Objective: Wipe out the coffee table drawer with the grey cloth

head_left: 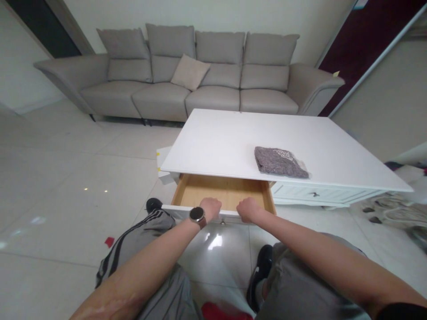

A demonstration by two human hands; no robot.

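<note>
A white coffee table (233,142) stands in front of me with its left drawer (223,192) pulled out, showing a bare wooden bottom. My left hand (211,208), with a watch on the wrist, is curled over the drawer's white front edge. My right hand (248,209) grips the same front edge just to the right. A folded grey cloth in clear wrap (279,162) lies on the tabletop, right of the drawer. A second drawer (313,194) on the right is closed.
A long grey sofa (200,75) with a loose cushion (190,71) stands behind the table. Pale tiled floor (66,186) spreads to the left. My knees in grey trousers and dark shoes are below. A patterned rug (396,213) lies at right.
</note>
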